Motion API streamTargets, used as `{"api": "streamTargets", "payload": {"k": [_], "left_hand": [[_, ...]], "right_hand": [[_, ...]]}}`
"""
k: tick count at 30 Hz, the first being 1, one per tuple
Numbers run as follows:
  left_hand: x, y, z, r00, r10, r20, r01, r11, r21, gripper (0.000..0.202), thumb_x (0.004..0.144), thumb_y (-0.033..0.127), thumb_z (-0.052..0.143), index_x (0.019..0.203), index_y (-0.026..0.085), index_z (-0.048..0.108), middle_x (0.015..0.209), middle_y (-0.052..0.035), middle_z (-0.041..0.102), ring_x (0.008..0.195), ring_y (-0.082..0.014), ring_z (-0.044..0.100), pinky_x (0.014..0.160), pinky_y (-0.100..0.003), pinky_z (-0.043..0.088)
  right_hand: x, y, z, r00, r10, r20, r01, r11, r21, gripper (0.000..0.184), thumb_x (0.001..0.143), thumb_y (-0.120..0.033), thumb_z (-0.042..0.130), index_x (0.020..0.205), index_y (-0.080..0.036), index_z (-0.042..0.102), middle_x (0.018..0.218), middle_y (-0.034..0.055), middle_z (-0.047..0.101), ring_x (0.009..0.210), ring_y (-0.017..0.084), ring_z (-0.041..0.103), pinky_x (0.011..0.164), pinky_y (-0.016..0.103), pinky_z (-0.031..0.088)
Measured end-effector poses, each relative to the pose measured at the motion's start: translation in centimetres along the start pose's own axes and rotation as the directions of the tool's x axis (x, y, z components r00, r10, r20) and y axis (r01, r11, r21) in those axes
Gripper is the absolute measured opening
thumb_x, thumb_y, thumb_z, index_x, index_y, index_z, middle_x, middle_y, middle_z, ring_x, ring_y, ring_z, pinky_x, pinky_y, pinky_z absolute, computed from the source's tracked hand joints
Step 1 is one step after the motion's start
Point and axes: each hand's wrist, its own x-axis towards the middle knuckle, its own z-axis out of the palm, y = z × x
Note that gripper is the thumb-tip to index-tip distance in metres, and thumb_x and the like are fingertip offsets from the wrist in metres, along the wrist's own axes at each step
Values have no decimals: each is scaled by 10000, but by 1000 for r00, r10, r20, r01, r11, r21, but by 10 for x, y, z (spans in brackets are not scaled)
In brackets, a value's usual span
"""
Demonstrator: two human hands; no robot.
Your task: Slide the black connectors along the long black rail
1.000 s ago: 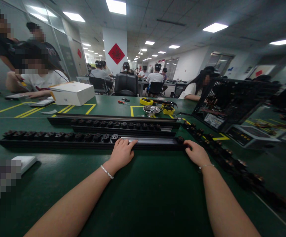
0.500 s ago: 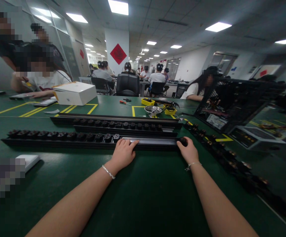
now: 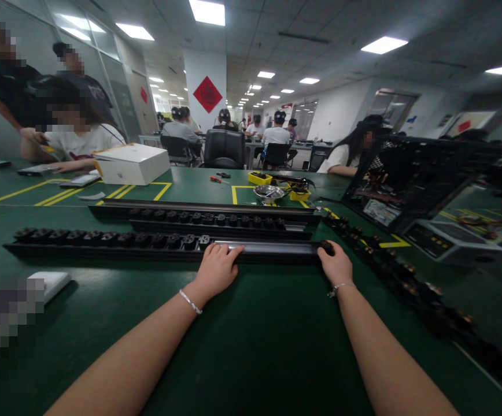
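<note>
A long black metal channel (image 3: 272, 248) lies across the green table in front of me, with round black socket modules (image 3: 125, 240) lined up in its left part and a bare shiny stretch to the right. My left hand (image 3: 220, 267) grips the channel just right of the last modules, its index finger pointing along the bare stretch. At the channel's right end, my right hand (image 3: 338, 264) is closed around a small black socket module (image 3: 327, 247), partly hidden by the fingers.
Behind lie another channel with modules (image 3: 220, 219) and a further black strip (image 3: 207, 206). Loose modules (image 3: 407, 271) run down the right, near an open computer case (image 3: 390, 179) and a power supply (image 3: 442, 242). A metal bowl (image 3: 268, 192) and white box (image 3: 133, 163) stand farther back. Co-workers sit across.
My right hand has shifted slightly to the right with the black socket module, toward the channel's end. The left hand has stayed in place on the channel.
</note>
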Motion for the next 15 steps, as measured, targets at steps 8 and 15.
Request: {"api": "streamTargets", "payload": {"k": [8, 15], "left_hand": [[0, 1, -2, 1000, -5, 17, 6, 1000, -17, 498, 814, 241, 511, 1309, 285, 470, 973, -59, 592, 996, -233, 518, 1030, -409, 271], [0, 1, -2, 1000, 0, 13, 0, 1000, -7, 506, 809, 243, 520, 1310, 288, 469, 979, -53, 589, 997, -231, 518, 1021, -406, 278]], "right_hand": [[13, 20, 0, 995, -60, -85, 63, 997, 38, 438, 700, -428, 539, 1052, -203, 669, 937, 72, 690, 793, 213, 617, 714, 314, 473], [20, 26, -1, 991, -11, -133, 9, 1000, -17, 442, 682, -420, 546, 1025, -175, 678, 846, 83, 690, 725, 208, 612, 685, 319, 476]]}}
